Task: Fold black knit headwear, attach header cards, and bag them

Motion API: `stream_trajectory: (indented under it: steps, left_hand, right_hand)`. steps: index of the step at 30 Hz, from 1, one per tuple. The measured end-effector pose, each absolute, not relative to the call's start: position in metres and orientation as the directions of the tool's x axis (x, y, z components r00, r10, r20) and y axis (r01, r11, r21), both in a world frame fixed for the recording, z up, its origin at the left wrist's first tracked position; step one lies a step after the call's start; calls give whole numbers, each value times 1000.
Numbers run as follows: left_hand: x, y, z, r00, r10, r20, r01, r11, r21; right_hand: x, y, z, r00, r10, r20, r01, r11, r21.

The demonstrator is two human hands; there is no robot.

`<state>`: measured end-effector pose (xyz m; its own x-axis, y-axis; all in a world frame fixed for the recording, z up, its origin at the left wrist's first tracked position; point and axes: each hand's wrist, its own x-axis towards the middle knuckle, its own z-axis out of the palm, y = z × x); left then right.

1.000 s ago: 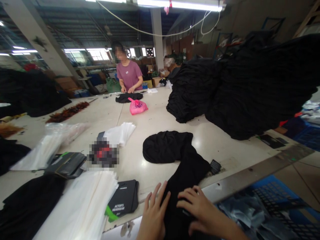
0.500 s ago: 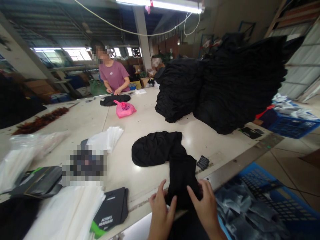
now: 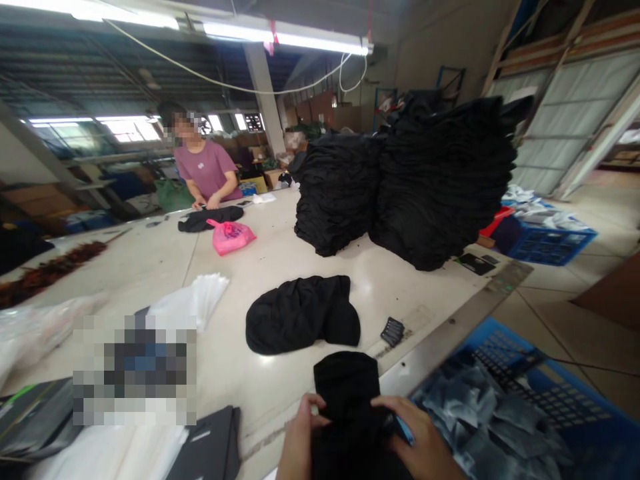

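A folded black cloth piece [image 3: 347, 383] is held upright at the near edge of the table, between my two hands. My left hand [image 3: 299, 437] grips its left side, with thumb and fingers closed on the fabric. My right hand [image 3: 423, 437] pinches the right side, and its fingertips are partly hidden against the dark cloth. Just beyond, a crumpled pile of black cloth [image 3: 303, 317] lies flat on the white table [image 3: 280, 383]. A small dark ridged item [image 3: 393, 331] rests to the right of that pile.
Tall stacks of black cloth [image 3: 425, 180] stand at the back right. A blue basket [image 3: 550, 400] with grey packets is below the table's right edge. Dark cards [image 3: 213, 443] and white sleeves [image 3: 125, 457] lie left. A pink bag [image 3: 233, 238] sits near a person [image 3: 207, 170] across the table.
The black cloth piece has come toward me, away from the crumpled pile it overlapped. My hands have closed on its sides. The view has shifted to the right.
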<state>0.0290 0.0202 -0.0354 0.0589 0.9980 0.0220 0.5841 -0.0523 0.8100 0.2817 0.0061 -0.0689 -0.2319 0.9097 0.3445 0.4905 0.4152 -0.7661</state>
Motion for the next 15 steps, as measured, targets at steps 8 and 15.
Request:
stream_trajectory:
  steps: [8, 15]
  left_hand:
    - [88, 33, -33, 194, 879, 435, 861, -366, 355]
    - [68, 47, -42, 388, 898, 208, 812, -439, 385]
  right_hand:
    - [257, 68, -63, 111, 990, 83, 716, -22, -697]
    - [336, 129, -65, 193, 937, 292, 828, 4, -561]
